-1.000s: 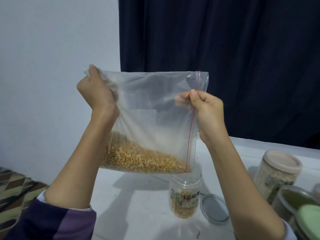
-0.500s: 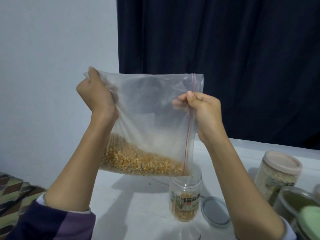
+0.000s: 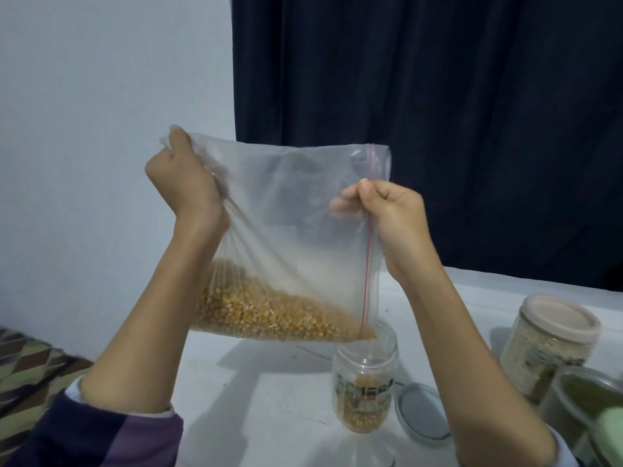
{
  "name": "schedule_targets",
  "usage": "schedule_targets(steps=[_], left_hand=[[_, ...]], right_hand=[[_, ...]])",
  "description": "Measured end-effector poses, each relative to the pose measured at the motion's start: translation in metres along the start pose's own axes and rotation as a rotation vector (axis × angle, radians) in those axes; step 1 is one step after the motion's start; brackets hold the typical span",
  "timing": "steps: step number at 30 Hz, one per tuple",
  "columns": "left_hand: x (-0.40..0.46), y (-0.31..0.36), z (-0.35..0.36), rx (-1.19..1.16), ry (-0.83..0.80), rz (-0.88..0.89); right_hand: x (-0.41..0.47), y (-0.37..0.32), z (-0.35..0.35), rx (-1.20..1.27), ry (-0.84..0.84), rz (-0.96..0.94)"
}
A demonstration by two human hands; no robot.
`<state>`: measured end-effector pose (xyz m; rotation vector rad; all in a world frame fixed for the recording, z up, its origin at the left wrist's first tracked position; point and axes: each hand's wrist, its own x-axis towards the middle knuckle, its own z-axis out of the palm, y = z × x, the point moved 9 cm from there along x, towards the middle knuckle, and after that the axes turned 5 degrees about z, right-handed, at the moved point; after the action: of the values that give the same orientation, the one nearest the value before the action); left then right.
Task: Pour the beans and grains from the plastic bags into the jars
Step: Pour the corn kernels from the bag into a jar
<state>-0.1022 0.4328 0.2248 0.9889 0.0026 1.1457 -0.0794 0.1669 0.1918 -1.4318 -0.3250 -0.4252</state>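
Corn kernels (image 3: 269,315) slide toward the bag's (image 3: 286,203) low corner above the open jar (image 3: 365,382). Left hand (image 3: 183,183) and right hand (image 3: 394,217) pinch its edges. Tilting slowly should prevent spills.

The light is dim, cool and even, leaving the white table (image 3: 269,416) grey-blue with soft shadows under the forearms and the open jar (image 3: 365,382). The dark curtain (image 3: 438,129) sinks almost to black, its folds barely readable. Detail is soft throughout, the wide lens perhaps bending the edges, and the lidded jars (image 3: 553,342) at lower right smear into blur.
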Motion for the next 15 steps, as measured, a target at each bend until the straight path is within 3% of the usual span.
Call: schedule_targets(steps=[8,12,15], left_hand=[[0.0016,-0.0053,0.001,-0.011,-0.006,-0.01],[0.0033,-0.0074,0.001,-0.016,-0.01,-0.015],[0.0034,-0.0064,0.0029,-0.036,-0.03,-0.013]], right_hand=[[-0.0001,-0.0002,-0.0082,0.041,0.046,-0.018],[0.0009,-0.0021,-0.0024,0.009,-0.027,-0.003],[0.0013,-0.0038,-0.0084,0.026,0.038,-0.032]])
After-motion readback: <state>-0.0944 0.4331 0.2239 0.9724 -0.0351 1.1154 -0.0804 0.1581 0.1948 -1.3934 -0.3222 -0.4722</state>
